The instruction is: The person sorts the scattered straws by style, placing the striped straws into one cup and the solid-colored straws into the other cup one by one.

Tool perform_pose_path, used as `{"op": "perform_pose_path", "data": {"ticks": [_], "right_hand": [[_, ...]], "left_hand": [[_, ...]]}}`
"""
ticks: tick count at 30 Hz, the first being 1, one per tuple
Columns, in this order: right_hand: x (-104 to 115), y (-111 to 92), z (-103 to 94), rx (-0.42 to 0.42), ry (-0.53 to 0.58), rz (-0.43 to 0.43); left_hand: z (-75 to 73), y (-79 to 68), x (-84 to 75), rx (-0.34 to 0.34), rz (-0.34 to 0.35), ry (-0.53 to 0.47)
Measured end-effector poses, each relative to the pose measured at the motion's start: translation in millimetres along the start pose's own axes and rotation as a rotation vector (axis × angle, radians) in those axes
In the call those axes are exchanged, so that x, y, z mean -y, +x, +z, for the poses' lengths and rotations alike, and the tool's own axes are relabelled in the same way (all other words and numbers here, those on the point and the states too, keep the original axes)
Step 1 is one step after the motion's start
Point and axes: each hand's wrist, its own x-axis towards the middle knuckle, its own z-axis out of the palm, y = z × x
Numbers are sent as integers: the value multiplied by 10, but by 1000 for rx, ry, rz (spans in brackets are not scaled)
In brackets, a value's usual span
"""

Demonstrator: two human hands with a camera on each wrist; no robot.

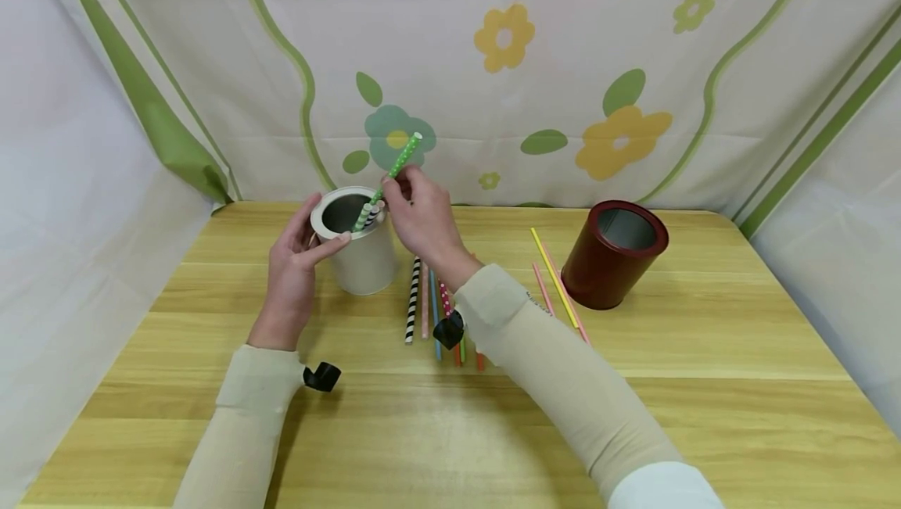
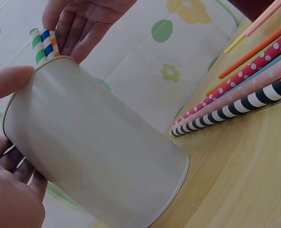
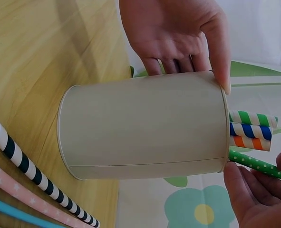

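A white can (image 1: 362,263) stands upright on the wooden table. My left hand (image 1: 292,282) holds it from the left, thumb at the rim and fingers along its side. Between thumb and fingers, my right hand (image 1: 425,216) pinches a green paper straw with white dots (image 1: 403,159), slanting up from the can's right rim. Its lower end is hidden inside the can. Three striped straws poke out beside it: a green one (image 3: 252,118), a blue one (image 3: 250,130) and an orange one (image 3: 250,143).
Under and beside my right forearm lie several straws, among them a black-and-white striped one (image 1: 412,302) and a blue one (image 1: 435,313). Farther right, a yellow straw (image 1: 553,276) and pink ones lie near a dark red can (image 1: 605,267). A flowered curtain (image 1: 549,63) hangs behind.
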Motion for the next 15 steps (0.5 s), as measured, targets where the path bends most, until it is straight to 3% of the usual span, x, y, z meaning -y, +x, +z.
{"op": "perform_pose_path", "data": {"ticks": [9, 15], "right_hand": [[-7, -5, 1, 5, 14, 3], [-14, -8, -5, 10, -43, -28]], "left_hand": [[-13, 1, 8, 8, 3, 8], [-13, 3, 13, 10, 1, 9]]}}
